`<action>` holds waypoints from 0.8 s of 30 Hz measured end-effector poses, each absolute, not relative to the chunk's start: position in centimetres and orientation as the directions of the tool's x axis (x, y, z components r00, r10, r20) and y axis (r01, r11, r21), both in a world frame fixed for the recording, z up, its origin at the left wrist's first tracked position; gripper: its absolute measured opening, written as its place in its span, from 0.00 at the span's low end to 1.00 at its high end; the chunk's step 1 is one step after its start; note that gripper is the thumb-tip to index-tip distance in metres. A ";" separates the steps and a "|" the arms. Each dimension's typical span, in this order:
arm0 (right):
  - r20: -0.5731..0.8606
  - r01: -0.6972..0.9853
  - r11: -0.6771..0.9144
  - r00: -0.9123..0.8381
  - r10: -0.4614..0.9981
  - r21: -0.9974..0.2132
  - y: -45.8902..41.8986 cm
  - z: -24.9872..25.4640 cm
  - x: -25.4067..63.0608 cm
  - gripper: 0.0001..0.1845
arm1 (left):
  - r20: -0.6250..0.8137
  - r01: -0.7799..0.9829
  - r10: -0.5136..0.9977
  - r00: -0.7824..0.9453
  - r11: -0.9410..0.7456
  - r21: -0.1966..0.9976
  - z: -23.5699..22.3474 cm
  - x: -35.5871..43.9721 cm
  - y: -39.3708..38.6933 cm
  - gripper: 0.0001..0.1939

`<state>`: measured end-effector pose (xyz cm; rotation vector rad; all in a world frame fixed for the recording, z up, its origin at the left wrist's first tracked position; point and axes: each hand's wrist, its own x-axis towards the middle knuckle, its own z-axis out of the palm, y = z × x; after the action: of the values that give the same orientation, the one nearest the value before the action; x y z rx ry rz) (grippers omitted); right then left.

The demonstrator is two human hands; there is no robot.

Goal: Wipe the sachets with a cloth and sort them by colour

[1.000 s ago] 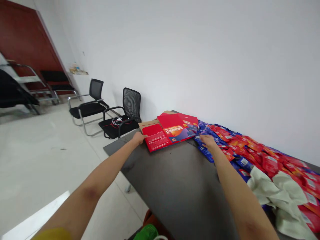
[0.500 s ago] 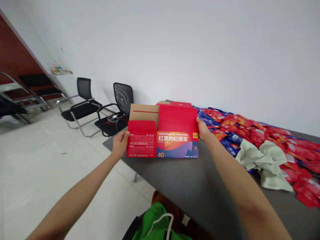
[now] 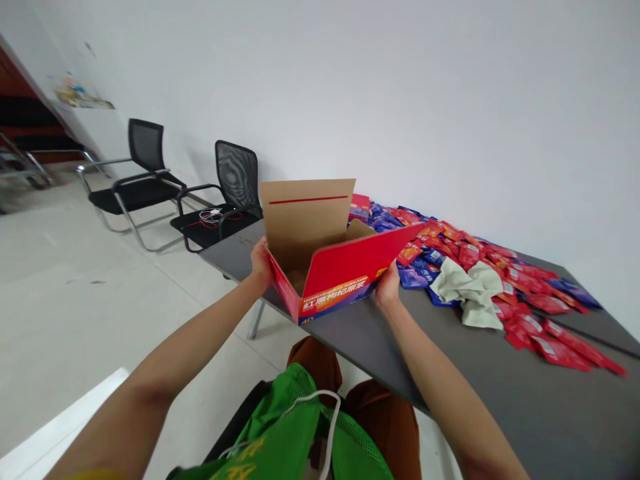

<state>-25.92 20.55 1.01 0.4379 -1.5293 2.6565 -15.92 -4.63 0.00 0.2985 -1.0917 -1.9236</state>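
Between both hands is a red cardboard box (image 3: 345, 270) with printed lettering, its flaps standing up and its brown inside showing. My left hand (image 3: 263, 267) grips the box's left side. Around the lower right corner, my right hand (image 3: 387, 287) is closed on the box, partly hidden by it. The box is tilted above the near edge of the dark grey table (image 3: 430, 347). To its right lies a heap of red and blue sachets (image 3: 465, 250), with a crumpled pale cloth (image 3: 470, 287) on its near side.
Another red box (image 3: 360, 205) stands behind the held box at the table's far end. Two black chairs, one (image 3: 235, 180) with a white cable on its seat and one (image 3: 145, 180) farther left, stand along the white wall. A cluttered ledge (image 3: 83, 97) is at the far left.
The box has turned from facing me to an angled, tilted pose, opening out so its inside shows. Both hands have kept hold, and the view has shifted slightly.
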 end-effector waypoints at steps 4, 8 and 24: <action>0.224 -0.169 -0.596 -0.975 -0.018 -0.785 19.4 0.3 -24.5 0.26 | 0.208 0.536 -0.572 -0.793 -0.494 0.685 1.3 -16.2 -1.8 0.27; 0.210 -0.148 -0.609 -0.977 -0.031 -0.779 19.3 0.4 -24.5 0.28 | 0.256 0.558 -0.545 -0.798 -0.511 0.654 1.1 -16.8 -1.5 0.30; 0.302 -0.296 -0.080 -0.950 -0.079 -0.952 20.7 3.6 -27.1 0.52 | 0.333 0.032 -0.718 -0.611 0.397 0.917 1.0 -18.6 -5.2 0.30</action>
<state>-27.10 20.73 3.59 0.4169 -2.0215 2.1641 -18.55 -5.22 1.01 0.5876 -1.9093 -1.2755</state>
